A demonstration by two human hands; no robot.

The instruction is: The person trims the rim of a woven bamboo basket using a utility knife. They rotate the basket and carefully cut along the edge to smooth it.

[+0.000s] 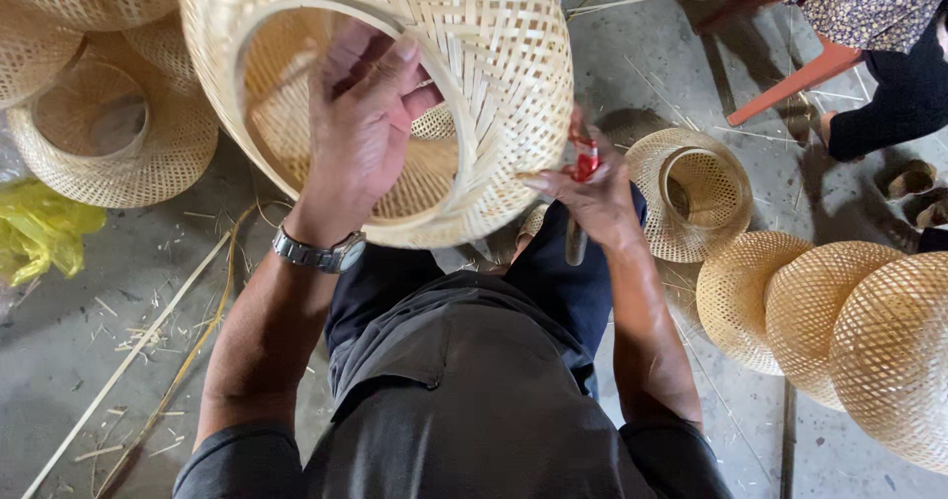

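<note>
Above the lap, left hand (360,124) grips the round rim of a woven bamboo shade (474,55), fingers curled inside the opening, wristwatch (318,253) on that wrist. Right hand (592,198) is closed around a red-handled tool (583,163) pressed against the shade's outer side; tool type unclear. More woven shades lie on the concrete floor (99,311): one at left (109,134), one just right (691,193), stacked ones far right (839,331). Yellow plastic bag (39,232) at left edge.

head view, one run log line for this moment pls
left hand: reaching through ring opening of round woven bamboo shade | right hand: grip on red-handled tool at shade's side | finished woven shades on grey floor
</note>
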